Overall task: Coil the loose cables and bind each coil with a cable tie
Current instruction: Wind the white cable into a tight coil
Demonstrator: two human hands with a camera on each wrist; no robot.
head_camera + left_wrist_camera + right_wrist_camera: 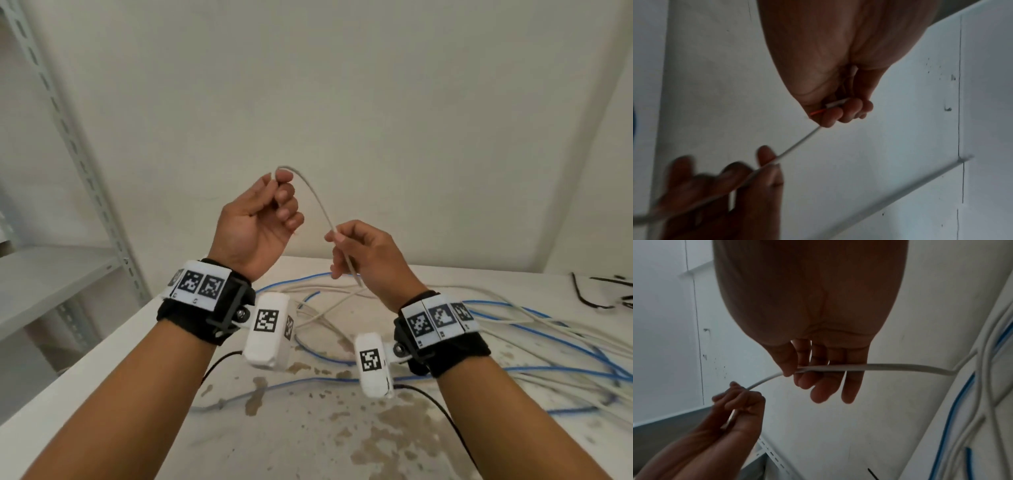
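My left hand [260, 219] pinches the white cable [317, 198] near its end; my right hand [363, 253] grips it further along, both raised above the surface [308, 438]. No coil formed yet. White and blue cables [534, 346] lie tangled, unbound, far right.

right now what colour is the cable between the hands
White cable, clearest in the head view.
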